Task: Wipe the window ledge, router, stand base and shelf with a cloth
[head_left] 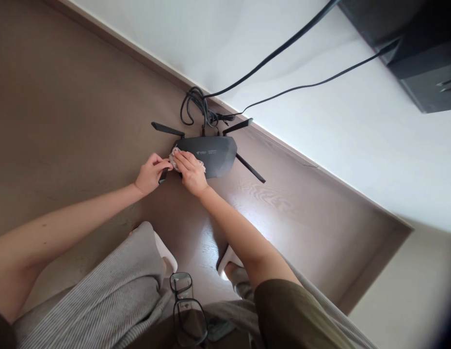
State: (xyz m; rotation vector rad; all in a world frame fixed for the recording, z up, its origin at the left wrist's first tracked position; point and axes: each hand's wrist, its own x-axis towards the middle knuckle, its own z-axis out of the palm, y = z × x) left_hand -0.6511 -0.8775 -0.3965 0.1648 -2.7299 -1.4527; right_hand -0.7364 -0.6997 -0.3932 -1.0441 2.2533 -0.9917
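A black Wi-Fi router (211, 155) lies on the brown floor with several black antennas splayed out. A small pale cloth (175, 160) is pressed against its left end. My right hand (191, 172) lies over the cloth, fingers on the router's top. My left hand (152, 173) comes in from the left, its fingertips pinching the cloth's edge just above a lower antenna (162, 176). A bundle of black cables (198, 109) is coiled behind the router.
Black cables (283, 63) run up the white wall (320, 111) to a dark cabinet (418, 58) at top right. Eyeglasses (184, 308) and a phone (220, 329) rest on my lap, above grey trousers (90, 291). White slippers (229, 259) stand on the floor.
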